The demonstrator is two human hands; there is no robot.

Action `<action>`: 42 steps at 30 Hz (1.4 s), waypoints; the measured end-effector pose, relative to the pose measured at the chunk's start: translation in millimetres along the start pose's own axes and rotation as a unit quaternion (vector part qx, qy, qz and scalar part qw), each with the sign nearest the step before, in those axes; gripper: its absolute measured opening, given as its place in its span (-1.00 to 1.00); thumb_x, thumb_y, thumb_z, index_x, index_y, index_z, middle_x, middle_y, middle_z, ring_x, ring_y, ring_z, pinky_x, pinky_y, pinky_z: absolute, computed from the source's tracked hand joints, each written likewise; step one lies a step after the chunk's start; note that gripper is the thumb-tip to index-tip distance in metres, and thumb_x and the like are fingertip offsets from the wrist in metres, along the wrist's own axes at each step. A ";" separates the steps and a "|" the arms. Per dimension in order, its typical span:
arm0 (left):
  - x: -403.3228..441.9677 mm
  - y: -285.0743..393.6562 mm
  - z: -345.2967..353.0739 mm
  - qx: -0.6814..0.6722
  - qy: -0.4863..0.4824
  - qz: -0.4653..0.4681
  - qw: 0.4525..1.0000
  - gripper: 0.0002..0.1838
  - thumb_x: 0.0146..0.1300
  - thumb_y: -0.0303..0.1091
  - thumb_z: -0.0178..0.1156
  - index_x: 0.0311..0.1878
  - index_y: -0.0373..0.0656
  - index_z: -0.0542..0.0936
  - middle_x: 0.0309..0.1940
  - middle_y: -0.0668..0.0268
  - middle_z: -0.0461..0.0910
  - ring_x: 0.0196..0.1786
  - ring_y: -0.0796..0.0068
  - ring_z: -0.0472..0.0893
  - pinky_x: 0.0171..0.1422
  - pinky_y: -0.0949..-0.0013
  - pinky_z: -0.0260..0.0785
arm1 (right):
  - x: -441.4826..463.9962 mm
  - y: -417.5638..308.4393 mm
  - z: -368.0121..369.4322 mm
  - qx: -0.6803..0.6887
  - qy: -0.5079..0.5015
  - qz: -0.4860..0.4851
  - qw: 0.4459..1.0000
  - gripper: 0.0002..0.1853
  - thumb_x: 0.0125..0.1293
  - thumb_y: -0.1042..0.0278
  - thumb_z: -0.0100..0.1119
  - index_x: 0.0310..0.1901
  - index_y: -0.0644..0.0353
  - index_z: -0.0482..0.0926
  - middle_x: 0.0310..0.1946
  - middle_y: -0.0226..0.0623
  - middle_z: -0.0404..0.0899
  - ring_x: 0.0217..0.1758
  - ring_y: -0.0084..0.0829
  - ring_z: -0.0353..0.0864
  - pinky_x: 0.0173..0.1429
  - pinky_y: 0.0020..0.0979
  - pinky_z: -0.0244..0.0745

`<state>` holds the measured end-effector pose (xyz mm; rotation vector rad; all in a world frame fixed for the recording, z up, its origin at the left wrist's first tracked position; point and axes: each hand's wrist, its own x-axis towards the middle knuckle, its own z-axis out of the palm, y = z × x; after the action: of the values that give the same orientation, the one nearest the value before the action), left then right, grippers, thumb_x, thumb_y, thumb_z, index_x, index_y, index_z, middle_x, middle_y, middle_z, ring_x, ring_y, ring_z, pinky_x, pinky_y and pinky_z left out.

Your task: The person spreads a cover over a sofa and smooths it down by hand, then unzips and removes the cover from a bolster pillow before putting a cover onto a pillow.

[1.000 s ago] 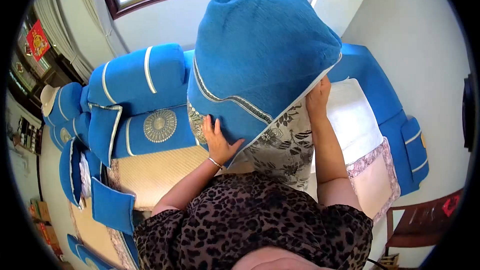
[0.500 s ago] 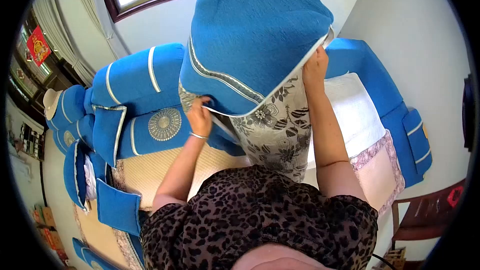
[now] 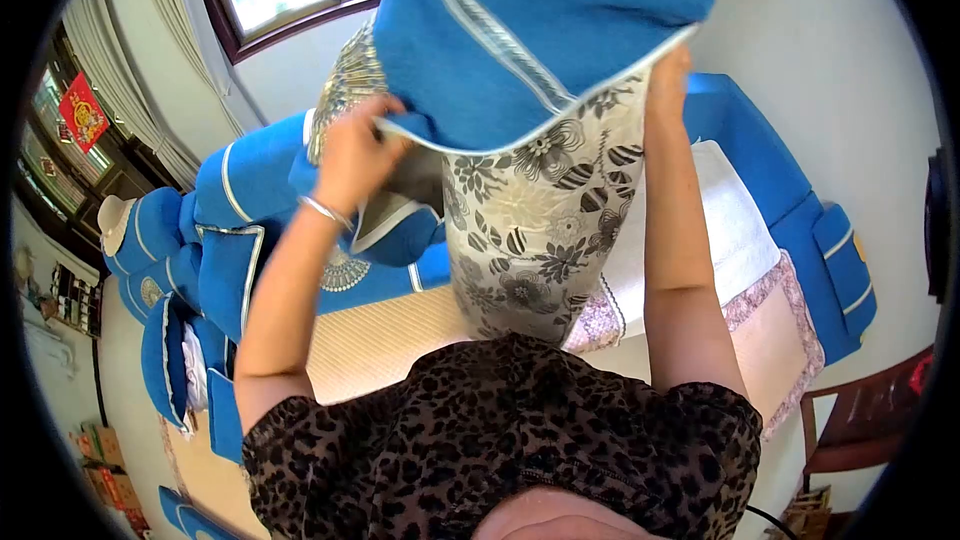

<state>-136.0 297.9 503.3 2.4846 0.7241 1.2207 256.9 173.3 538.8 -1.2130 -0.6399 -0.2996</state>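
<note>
A tall cushion with grey floral fabric (image 3: 530, 240) stands upright in front of my chest, its lower end hidden by my top. A blue cover (image 3: 540, 30) with white piping and a silver stripe hangs over its upper part. My left hand (image 3: 362, 152) has its fingers closed on the cover's edge at the left, where the cover gapes away from the cushion. At the upper right, my right hand (image 3: 668, 85) is wrapped round the piped edge, its fingertips partly hidden by cloth.
Behind is a blue sofa (image 3: 255, 180) with several blue pillows (image 3: 232, 275). A beige quilted seat mat (image 3: 375, 335) lies left of the cushion. On the right are a white cloth (image 3: 715, 210) and a blue sofa section (image 3: 755, 155). A wooden chair (image 3: 865, 420) stands at the lower right.
Both hands have risen with the cover's edge, the left also moving left and the right moving right. More of the floral cushion shows below the cover, and the gap at the left is wider.
</note>
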 end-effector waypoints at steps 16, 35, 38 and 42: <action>-161.1 37.9 74.7 0.101 0.014 0.193 0.976 -0.42 -0.10 -0.34 0.33 0.10 -0.07 0.47 0.08 0.12 0.45 0.20 0.10 0.41 0.25 0.11 0.25 | -91.0 42.9 -93.5 0.271 0.001 0.180 0.945 -0.50 0.46 0.05 -0.17 0.20 0.31 0.39 0.06 -0.11 0.52 0.16 -0.27 0.50 0.23 -0.25 0.44; -187.5 -119.6 202.1 -0.017 -0.051 -0.133 0.990 -0.04 -0.08 -0.21 0.35 0.43 -0.10 0.12 0.37 0.04 0.13 0.41 0.02 0.16 0.46 0.13 0.07 | -72.7 46.6 -98.4 0.314 0.085 0.106 0.940 -0.51 0.46 0.06 -0.17 0.18 0.29 0.41 0.05 -0.13 0.53 0.16 -0.26 0.50 0.24 -0.24 0.43; -174.1 -111.1 240.1 -0.020 -0.089 -0.111 0.990 -0.15 0.01 -0.17 0.29 0.40 -0.08 0.18 0.39 0.09 0.13 0.41 0.02 0.16 0.45 0.10 0.09 | -75.3 51.8 -107.7 0.312 0.101 0.115 0.938 -0.52 0.46 0.06 -0.17 0.18 0.29 0.41 0.05 -0.13 0.53 0.16 -0.26 0.50 0.24 -0.24 0.43; -193.2 -119.3 287.2 -0.122 -0.074 -0.221 0.965 -0.61 0.14 -0.40 0.09 0.08 -0.12 0.49 0.01 0.01 0.54 0.13 0.02 0.49 0.21 0.15 0.33 | -76.8 43.8 -125.0 0.319 0.121 0.108 0.934 -0.52 0.46 0.06 -0.18 0.18 0.28 0.42 0.05 -0.14 0.53 0.16 -0.26 0.50 0.24 -0.24 0.43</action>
<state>-44.6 283.4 149.2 2.0396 0.9573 0.8899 256.9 62.5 433.2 -0.5975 -0.3394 -0.0396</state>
